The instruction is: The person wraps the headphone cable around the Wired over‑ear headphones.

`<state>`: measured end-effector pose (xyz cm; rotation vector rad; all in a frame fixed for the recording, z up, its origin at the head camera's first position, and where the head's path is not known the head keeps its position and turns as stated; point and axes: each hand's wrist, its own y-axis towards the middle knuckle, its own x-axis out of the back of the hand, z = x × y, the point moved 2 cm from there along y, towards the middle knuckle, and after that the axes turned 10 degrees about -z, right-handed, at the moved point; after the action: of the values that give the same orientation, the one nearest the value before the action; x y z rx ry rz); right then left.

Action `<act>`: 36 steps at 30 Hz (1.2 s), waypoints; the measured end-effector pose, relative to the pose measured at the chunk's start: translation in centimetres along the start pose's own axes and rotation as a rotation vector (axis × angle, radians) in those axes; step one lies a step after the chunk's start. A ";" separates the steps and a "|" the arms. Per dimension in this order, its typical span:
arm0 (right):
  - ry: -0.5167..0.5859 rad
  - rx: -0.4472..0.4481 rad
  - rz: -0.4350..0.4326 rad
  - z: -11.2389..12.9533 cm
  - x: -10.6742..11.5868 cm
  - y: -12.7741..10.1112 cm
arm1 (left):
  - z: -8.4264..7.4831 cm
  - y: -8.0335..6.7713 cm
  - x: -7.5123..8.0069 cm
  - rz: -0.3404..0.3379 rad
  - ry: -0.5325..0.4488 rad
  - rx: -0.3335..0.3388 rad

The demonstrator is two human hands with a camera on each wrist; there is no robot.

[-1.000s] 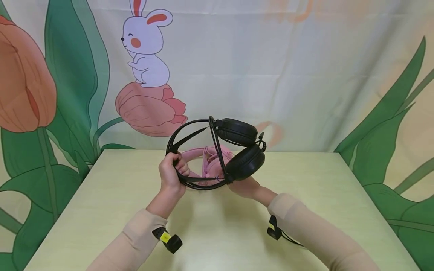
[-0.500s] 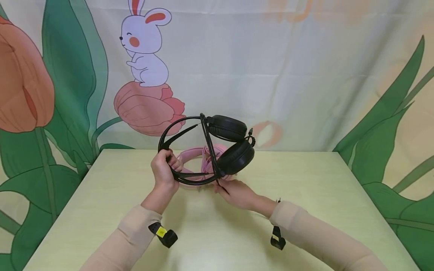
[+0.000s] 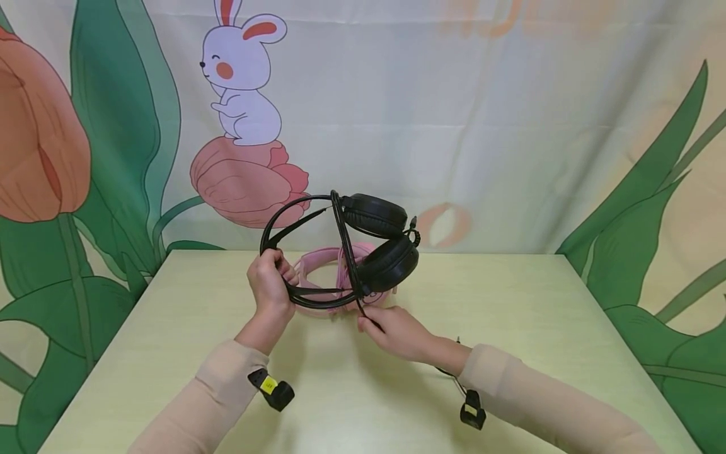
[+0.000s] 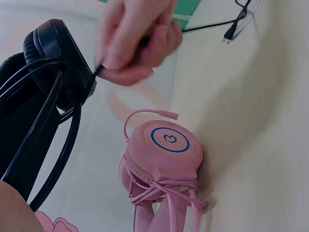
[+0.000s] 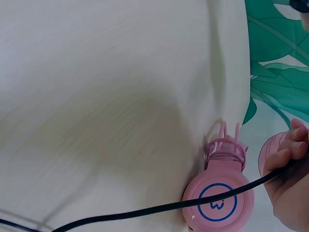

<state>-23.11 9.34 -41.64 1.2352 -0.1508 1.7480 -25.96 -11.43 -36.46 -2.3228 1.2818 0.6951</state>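
Fingers of the left hand (image 3: 269, 284) grip the black headphones (image 3: 346, 252) aloft; right hand (image 3: 394, 331) pinches their cable (image 5: 145, 210).

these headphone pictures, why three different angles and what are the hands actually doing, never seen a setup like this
No machine here: a person works with bare hands and wears three cameras. The wide picture comes from a camera on the head, looking down at a pale green table. The other two come from small cameras strapped to each wrist, so they look sideways and close up.

The left hand grips the band of the black headphones, holding them up above the table. The right hand pinches their black cable, which hangs down from them.

Behind them, pink headphones lie on the table, with their pink cord wrapped round them. The backdrop is a printed cloth with a rabbit and tulips.
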 end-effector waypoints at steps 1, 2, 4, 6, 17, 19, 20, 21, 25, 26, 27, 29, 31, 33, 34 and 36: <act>0.001 0.000 -0.005 0.2 0.2 0.0 | 0.1 0.0 0.0 -0.005 -0.001 -0.003; 0.003 0.000 -0.010 0.4 0.3 -0.1 | 0.1 0.0 0.1 -0.009 0.000 -0.004; 0.007 -0.001 -0.020 0.6 0.5 -0.2 | 0.2 0.1 0.2 -0.014 0.003 -0.006; 0.009 0.007 -0.026 0.8 0.8 -0.4 | 0.2 0.1 0.3 -0.021 0.005 -0.008; 0.042 0.082 -0.027 1.6 2.3 -0.9 | 0.1 0.2 0.7 -0.045 0.023 -0.039; 0.038 0.104 -0.028 1.8 2.7 -0.9 | 0.1 0.2 0.7 -0.048 0.028 -0.044; 0.038 0.114 -0.025 1.8 2.9 -0.9 | 0.1 0.2 0.8 -0.049 0.030 -0.044; 0.041 0.123 -0.024 1.8 3.0 -0.8 | 0.1 0.2 0.8 -0.050 0.034 -0.045; 0.059 0.153 -0.007 1.7 3.8 -0.8 | 0.0 0.2 0.7 -0.050 0.041 -0.057; 0.066 0.158 -0.004 1.7 4.0 -0.8 | -0.1 0.2 0.7 -0.051 0.043 -0.062; 0.075 0.165 -0.002 1.7 4.3 -0.7 | -0.1 0.2 0.7 -0.053 0.045 -0.068; 0.094 0.175 0.009 1.6 4.7 -0.7 | -0.2 0.3 0.6 -0.060 0.045 -0.076; 0.116 0.186 0.020 1.7 5.1 -0.6 | -0.3 0.3 0.7 -0.067 0.049 -0.081; 0.129 0.200 0.033 1.7 5.5 -0.6 | -0.4 0.4 0.7 -0.073 0.056 -0.084; 0.133 0.206 0.042 1.7 5.7 -0.6 | -0.4 0.4 0.8 -0.076 0.059 -0.084; 0.130 0.226 0.053 1.8 6.2 -0.6 | -0.4 0.5 0.9 -0.082 0.071 -0.087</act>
<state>-21.67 12.42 -36.16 1.2818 0.0931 1.9255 -25.87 -12.49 -36.67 -2.4758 1.2003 0.6587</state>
